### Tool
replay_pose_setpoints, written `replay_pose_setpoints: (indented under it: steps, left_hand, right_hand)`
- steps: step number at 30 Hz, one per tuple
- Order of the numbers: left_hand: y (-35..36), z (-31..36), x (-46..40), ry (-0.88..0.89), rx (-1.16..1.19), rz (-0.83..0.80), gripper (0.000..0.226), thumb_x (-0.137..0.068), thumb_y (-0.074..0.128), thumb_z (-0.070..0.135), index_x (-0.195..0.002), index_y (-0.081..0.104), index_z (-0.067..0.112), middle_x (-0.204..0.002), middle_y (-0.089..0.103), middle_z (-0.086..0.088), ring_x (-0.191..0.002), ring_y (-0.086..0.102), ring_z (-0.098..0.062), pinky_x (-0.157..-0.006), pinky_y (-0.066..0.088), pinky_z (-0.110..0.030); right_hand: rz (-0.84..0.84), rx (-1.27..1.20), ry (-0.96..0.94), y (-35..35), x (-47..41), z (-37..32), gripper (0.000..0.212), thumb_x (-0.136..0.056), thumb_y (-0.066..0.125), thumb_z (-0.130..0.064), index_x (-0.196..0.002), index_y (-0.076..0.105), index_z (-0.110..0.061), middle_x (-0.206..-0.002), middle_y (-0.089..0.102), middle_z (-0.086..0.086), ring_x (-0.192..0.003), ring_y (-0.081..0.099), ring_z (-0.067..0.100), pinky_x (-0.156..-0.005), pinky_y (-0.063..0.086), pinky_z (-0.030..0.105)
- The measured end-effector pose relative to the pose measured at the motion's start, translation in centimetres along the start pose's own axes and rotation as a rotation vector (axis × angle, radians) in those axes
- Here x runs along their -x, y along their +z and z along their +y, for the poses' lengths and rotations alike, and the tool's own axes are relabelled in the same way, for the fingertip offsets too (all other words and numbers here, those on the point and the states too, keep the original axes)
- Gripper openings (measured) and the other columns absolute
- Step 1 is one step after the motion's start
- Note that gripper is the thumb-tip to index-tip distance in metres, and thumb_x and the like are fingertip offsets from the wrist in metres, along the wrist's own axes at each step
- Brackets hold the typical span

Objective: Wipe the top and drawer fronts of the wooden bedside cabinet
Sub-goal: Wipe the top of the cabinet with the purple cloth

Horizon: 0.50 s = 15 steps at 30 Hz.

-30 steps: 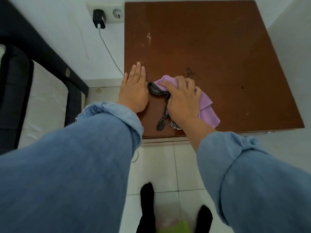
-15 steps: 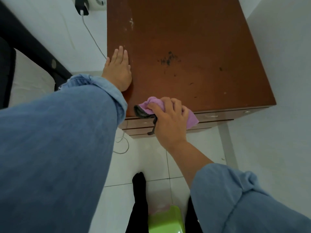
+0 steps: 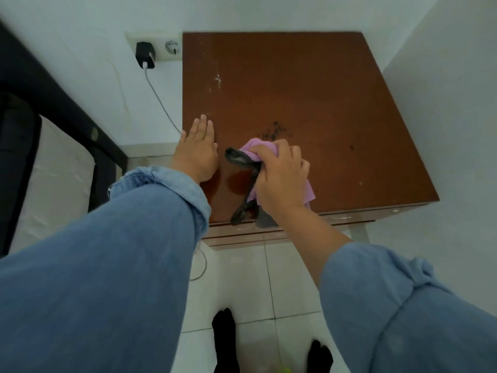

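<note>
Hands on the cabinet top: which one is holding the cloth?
The right hand grips the purple cloth near the front edge of the cabinet top. The left hand lies flat, holding nothing.

One wooden bedside cabinet [image 3: 309, 109]. One purple cloth [image 3: 258, 150], with one dark cloth piece [image 3: 243, 162] bunched against it. Two hands: the left hand [image 3: 197, 154] and the right hand [image 3: 279, 176]. Two blue denim sleeves [image 3: 107, 265]. One double wall socket [image 3: 161, 48], one black charger plug [image 3: 146, 55], one white cable [image 3: 161, 103]. One bed [image 3: 48, 168]. Two feet in black socks [image 3: 224, 337].
</note>
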<state>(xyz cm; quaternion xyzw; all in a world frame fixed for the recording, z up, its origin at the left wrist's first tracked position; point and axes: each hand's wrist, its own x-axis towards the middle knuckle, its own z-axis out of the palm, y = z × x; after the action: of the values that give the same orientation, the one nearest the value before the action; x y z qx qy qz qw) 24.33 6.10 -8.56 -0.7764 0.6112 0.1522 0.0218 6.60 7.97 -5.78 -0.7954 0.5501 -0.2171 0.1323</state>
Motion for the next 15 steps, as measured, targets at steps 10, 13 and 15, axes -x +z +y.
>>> replay_pose_setpoints:
  steps: [10,13,15]
  left_hand:
    - [-2.5,-2.9,-0.4,0.011,0.074,0.03,0.055,-0.103,0.018,0.03,-0.152,0.004,0.006,-0.16,-0.002,-0.009,-0.147,-0.001,-0.022,-0.118,0.003,-0.044]
    - [-3.7,-3.6,-1.4,0.004,0.121,0.042,0.055,-0.103,0.018,0.03,-0.152,0.003,0.008,-0.16,-0.003,-0.008,-0.147,-0.002,-0.02,-0.118,0.002,-0.043]
    - [-4.0,-4.1,-2.6,-0.017,0.159,0.043,0.056,-0.103,0.018,0.03,-0.152,0.001,0.008,-0.16,-0.005,-0.008,-0.147,-0.004,-0.021,-0.118,0.001,-0.044]
  right_hand:
    - [0.079,0.052,-0.019,1.5,-8.8,-3.8,0.041,-0.084,0.042,-0.006,-0.114,0.056,-0.031,-0.114,0.05,0.006,-0.104,0.042,0.029,-0.083,0.033,0.04]
    - [0.098,0.064,-0.04,1.7,-11.7,-4.7,0.043,-0.083,0.043,-0.006,-0.115,0.057,-0.031,-0.117,0.049,0.006,-0.106,0.041,0.03,-0.084,0.033,0.041]
    - [0.074,0.082,-0.05,2.3,-14.1,-4.8,0.043,-0.084,0.043,-0.006,-0.116,0.056,-0.031,-0.119,0.048,0.006,-0.107,0.04,0.03,-0.086,0.033,0.041]
